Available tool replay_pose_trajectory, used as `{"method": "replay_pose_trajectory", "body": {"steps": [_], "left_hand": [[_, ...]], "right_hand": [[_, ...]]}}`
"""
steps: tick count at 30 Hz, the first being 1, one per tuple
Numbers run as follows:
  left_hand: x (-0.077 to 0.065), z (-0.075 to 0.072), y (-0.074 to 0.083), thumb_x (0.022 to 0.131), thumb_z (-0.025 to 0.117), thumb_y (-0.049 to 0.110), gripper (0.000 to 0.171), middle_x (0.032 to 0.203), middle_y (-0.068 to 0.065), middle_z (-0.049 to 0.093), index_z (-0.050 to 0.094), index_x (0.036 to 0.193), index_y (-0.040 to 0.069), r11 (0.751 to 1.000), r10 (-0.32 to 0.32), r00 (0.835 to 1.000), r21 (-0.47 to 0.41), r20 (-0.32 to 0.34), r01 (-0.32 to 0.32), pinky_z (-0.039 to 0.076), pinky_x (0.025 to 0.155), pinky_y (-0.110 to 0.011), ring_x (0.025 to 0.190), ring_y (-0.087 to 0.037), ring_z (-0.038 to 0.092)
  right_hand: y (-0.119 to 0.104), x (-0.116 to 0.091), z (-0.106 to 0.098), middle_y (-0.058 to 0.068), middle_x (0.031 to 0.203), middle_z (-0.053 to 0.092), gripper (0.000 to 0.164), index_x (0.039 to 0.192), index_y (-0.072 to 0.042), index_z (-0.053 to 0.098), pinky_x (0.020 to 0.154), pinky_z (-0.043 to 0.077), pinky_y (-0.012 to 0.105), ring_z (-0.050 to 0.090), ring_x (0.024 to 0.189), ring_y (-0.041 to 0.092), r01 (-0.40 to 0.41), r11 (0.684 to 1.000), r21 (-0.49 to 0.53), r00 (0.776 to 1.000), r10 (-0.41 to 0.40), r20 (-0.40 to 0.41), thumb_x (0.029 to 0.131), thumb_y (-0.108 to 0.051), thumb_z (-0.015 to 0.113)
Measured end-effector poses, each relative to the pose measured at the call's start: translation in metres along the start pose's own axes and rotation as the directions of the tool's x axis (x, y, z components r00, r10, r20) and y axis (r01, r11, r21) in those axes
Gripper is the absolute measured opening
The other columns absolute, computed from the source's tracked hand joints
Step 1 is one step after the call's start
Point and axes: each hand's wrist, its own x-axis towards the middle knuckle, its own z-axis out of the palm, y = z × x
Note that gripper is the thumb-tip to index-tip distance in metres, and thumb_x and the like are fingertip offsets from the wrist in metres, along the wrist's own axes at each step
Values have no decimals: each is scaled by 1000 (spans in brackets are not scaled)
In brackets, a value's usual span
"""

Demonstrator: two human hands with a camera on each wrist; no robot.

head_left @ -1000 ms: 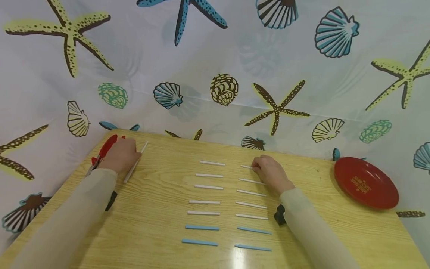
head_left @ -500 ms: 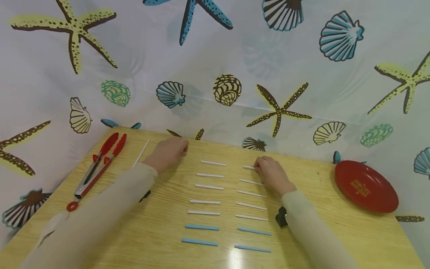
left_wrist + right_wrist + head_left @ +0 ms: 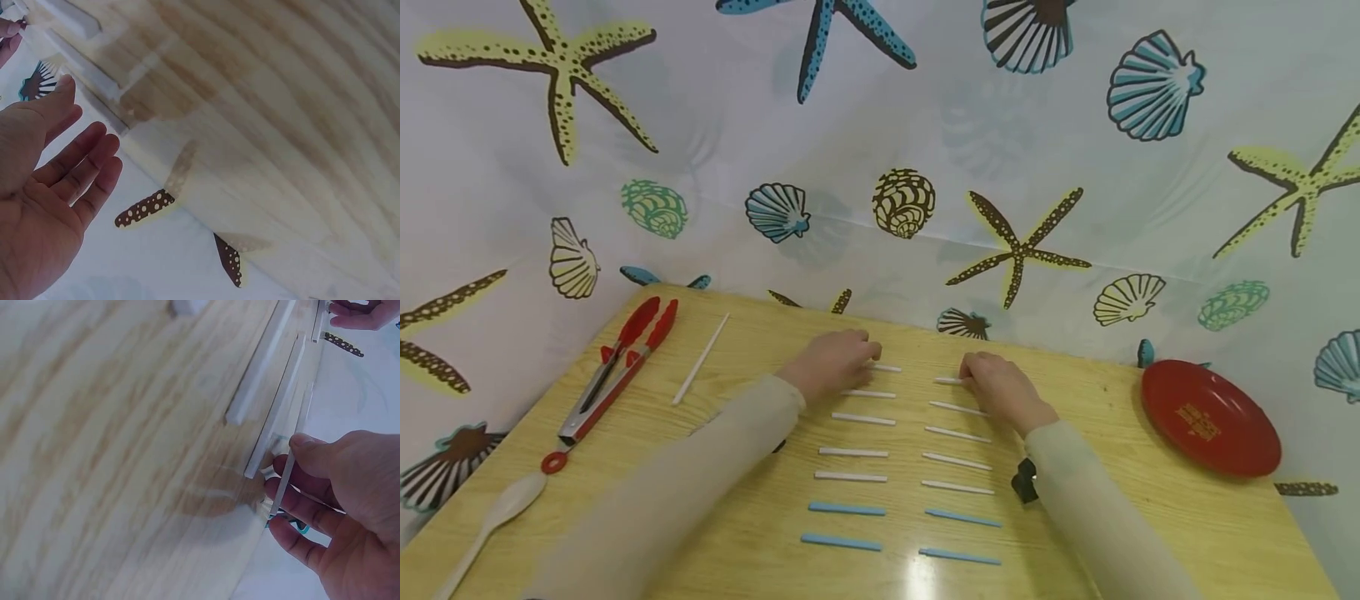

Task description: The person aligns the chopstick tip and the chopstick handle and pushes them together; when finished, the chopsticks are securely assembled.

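Observation:
White and blue sticks lie in two columns on the table. In the head view, my left hand [image 3: 833, 362] is at the far white stick [image 3: 887, 367] of the left column, overlapping its left end. The left wrist view shows that hand's fingers [image 3: 94, 159] loosely extended, the thumb near a stick end, with nothing in the palm. My right hand [image 3: 1000, 385] pinches the far white stick [image 3: 948, 381] of the right column; in the right wrist view this stick [image 3: 287, 478] lies between thumb and fingertips.
On the left lie red-handled tongs [image 3: 617, 375], a white spoon [image 3: 497, 510] and a lone white stick [image 3: 702, 358]. A red plate [image 3: 1210, 450] stands at the table's right side. A patterned curtain [image 3: 835, 150] hangs behind.
My left hand has moved right, from beside the tongs and lone stick to the far stick of the left column. The right hand stays at its stick.

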Motion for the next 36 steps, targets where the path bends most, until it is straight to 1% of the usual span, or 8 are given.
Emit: {"method": "replay_pose_trajectory", "body": {"steps": [7,13,19,23,26,28,31,36], "left_hand": [[6,6,4,93,72,17,13,93,-5,60,67,102,8,999,-43,999,15,9,43,52,72,-34,82,-19,59],[5,3,5,94,70,11,10,86,-4,57,62,90,7,997,-60,997,47,53,58,51,70,-34,79,-19,57],[-1,-3,2,97,63,4,8,86,-9,62,56,98,5,1000,-26,1000,2,15,26,53,72,-35,82,-24,63],[-2,-11,1,95,64,0,15,103,-11,66,62,110,2,998,-35,999,-58,11,36,52,84,-36,96,-25,64],[-3,-19,2,93,67,-2,20,109,-11,68,70,112,2,998,-39,999,-46,-12,39,52,88,-37,102,-26,65],[-5,-24,4,92,67,-2,18,106,-9,69,72,109,4,999,-41,998,-28,-42,40,53,85,-37,99,-25,65],[-11,-33,11,93,68,1,16,103,-7,67,71,108,7,1000,-25,993,-15,-112,24,54,79,-35,94,-23,65],[-23,-51,36,95,68,7,16,93,-2,61,69,110,12,1000,23,974,-5,-224,-25,53,69,-29,84,-18,61]], "right_hand": [[-1,0,2,3,85,55,5,94,-7,62,70,49,39,55,78,20,-3,1000,-13,1000,3,-7,95,-8,67],[-2,3,3,5,93,61,4,100,-7,61,75,51,39,59,84,21,-54,997,56,998,52,23,100,-11,61],[3,0,-2,8,100,68,8,108,-8,61,78,52,41,64,88,24,-94,990,105,995,96,-7,102,-10,56],[5,-5,-9,8,110,69,18,114,-7,69,88,51,43,65,100,28,-86,991,104,996,89,-21,100,-5,58],[5,-9,-15,8,113,70,22,116,-8,71,90,51,43,65,104,28,-69,993,98,997,72,-32,99,-3,59],[4,-12,-17,7,111,70,21,116,-9,70,86,52,42,66,100,26,-28,996,89,997,34,-66,99,-3,59],[-5,-20,-23,6,105,70,18,116,-11,63,70,54,37,68,88,23,56,997,60,989,-47,-142,100,-4,58],[-28,-30,-42,6,101,70,21,118,-14,54,45,42,26,67,73,20,148,989,-7,963,-145,-227,100,-3,57]]}}
